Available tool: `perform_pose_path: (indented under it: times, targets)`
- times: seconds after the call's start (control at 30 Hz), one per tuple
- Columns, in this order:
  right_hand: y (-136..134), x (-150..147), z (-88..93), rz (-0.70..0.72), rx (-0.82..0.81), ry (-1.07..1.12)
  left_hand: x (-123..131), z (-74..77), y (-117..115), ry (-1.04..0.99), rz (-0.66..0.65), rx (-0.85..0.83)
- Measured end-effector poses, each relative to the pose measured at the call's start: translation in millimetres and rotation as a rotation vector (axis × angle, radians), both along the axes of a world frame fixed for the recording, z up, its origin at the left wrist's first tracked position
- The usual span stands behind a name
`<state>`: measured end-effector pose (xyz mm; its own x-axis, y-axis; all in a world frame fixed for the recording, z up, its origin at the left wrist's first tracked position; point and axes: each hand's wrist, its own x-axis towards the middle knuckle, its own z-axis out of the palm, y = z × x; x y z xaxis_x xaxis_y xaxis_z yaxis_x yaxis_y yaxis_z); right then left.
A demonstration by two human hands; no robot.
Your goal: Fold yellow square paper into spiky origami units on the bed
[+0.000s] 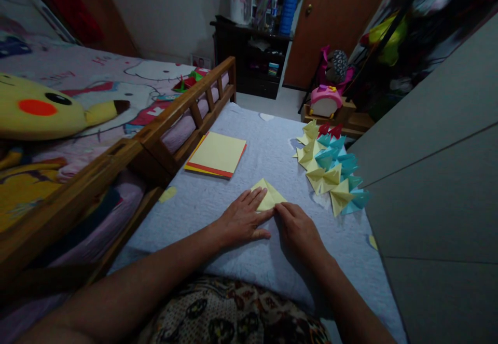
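A pale yellow folded paper (271, 197) lies on the light blue cloth surface in front of me, its peak pointing away. My left hand (245, 218) rests flat over its left part, fingers spread. At the paper's lower right corner, my right hand (299, 227) has its fingers pinched together on the edge. Back left of the hands sits a stack of square sheets (218, 153), pale yellow on top with red and orange edges showing below. On the right stand several folded paper pieces (330, 170) in yellow, blue and red.
A wooden bed rail (187, 102) runs along the left, with a yellow plush toy (42, 108) on the bed behind it. White cabinet panels (439, 178) border the right side. Farther back stand a dark shelf (249, 58) and a pink case (326, 101).
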<state>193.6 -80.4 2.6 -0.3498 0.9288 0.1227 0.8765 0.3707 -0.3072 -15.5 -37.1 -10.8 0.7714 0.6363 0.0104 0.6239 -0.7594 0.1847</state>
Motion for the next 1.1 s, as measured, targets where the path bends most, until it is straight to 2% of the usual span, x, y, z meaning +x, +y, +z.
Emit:
perform_pose_path:
  times: [0.2, 0.47, 0.73, 0.93, 1.0, 1.1]
  targets:
    - [1, -10, 12.0, 0.024, -0.043, -0.167, -28, 7.0, -14, 0.076, 0.023, 0.012]
    - [0, -20, 18.3, 0.055, -0.082, -0.307, -67, -1.0, -39, 0.087, 0.165, 0.071]
    - [-2, -34, 17.3, 0.057, -0.012, -0.260, -81, -1.4, -49, 0.040, 0.255, 0.172]
    - [-3, -44, 22.4, 0.048, -0.039, -0.261, -77, 10.6, -43, -0.019, 0.324, 0.295]
    - [-2, -49, 25.5, 0.059, -0.042, -0.319, -67, 12.6, -40, -0.057, 0.272, 0.296]
    - [-2, -57, 29.0, 0.073, -0.051, -0.402, -53, 10.8, -35, -0.058, 0.164, 0.206]
